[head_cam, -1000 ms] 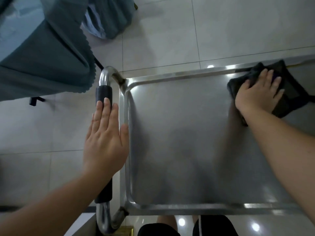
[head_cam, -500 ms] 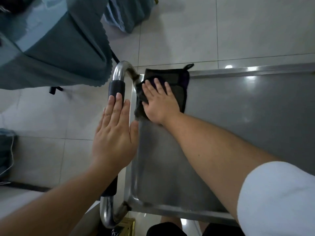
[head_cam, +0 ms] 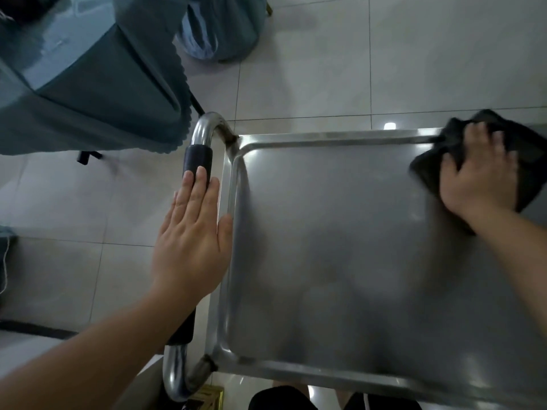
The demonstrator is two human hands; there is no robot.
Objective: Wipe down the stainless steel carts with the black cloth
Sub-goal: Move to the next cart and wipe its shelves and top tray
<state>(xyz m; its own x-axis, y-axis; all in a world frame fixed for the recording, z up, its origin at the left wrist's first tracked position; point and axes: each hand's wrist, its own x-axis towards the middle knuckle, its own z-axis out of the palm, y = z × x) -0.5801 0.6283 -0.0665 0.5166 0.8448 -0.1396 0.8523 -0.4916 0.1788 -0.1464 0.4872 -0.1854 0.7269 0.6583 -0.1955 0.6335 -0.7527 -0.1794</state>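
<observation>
black cloth (head_cam: 529, 161) bunched under right hand (head_cam: 476, 176), cart (head_cam: 340, 247) dull grey.

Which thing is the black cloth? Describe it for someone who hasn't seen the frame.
Start at the stainless steel cart filling the lower right. Follow its far rim to the right edge of the view. The black cloth lies bunched there under the right hand, the only dark, soft thing on the bare metal tray.

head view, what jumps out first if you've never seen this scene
The big stainless steel cart top fills the middle and right of the view. At its far right edge the right hand grips a bunched black cloth. The left hand rests flat on the black-gripped handle at the cart's left end, beside a teal draped table.
</observation>
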